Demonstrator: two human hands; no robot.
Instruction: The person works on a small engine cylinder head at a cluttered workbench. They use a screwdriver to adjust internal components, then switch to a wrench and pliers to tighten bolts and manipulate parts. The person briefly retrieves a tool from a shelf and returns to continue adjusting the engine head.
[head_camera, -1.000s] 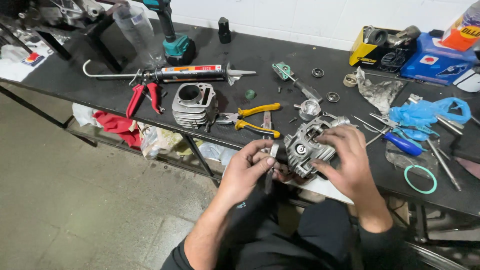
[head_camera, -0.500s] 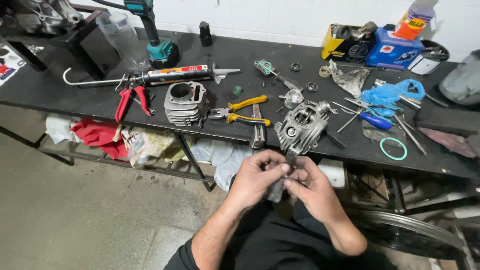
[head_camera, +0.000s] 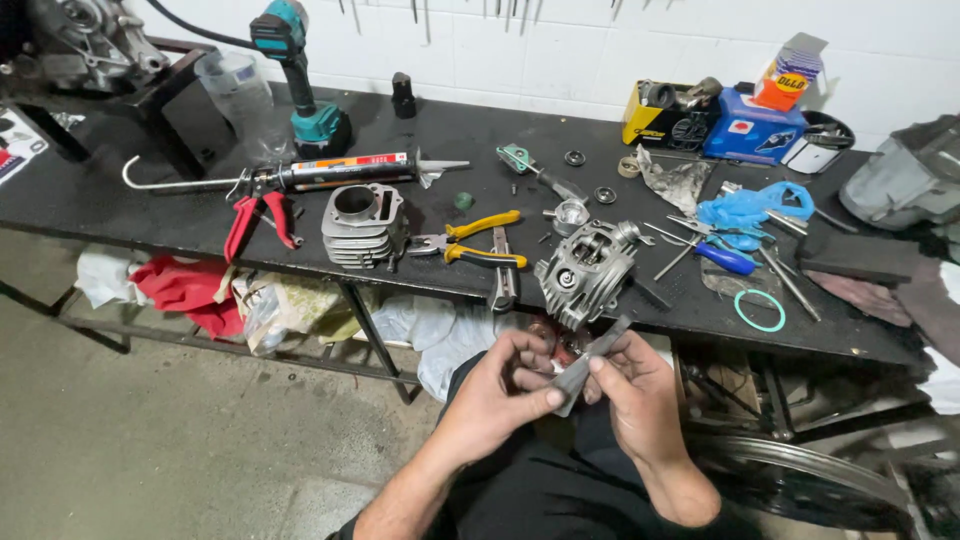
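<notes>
Hands, both bare, held together below the near edge of the black workshop counter, as half a second ago; a second ago they were up at the counter edge, on the grey finned metal engine head, which now stands alone near that edge.

Item in hand: thin flat grey metal strip, slanted, upper end pointing toward the engine head. Left hand: grip closed, thumb and forefinger pinching the strip's lower end. Right hand: grip closed, fingertips pressed on the strip's middle, thumb behind it. The strip is off the counter, in front of the person's lap.

Counter, left to right:
- Caulking gun with an orange-and-black cartridge, lying flat.
- Red-handled pliers, just in front of the gun.
- Grey finned metal cylinder barrel, upright, bore upward.
- Yellow-handled pliers, between the barrel and the engine head.
- Small metal piston, just behind the engine head.
- Blue-handled screwdriver, to the right of the head.
- Crumpled blue glove, behind the screwdriver.
- Thin green rubber ring, near the front edge.
- Teal cordless drill, standing upright at the back.

Shelf below: red rag.
</notes>
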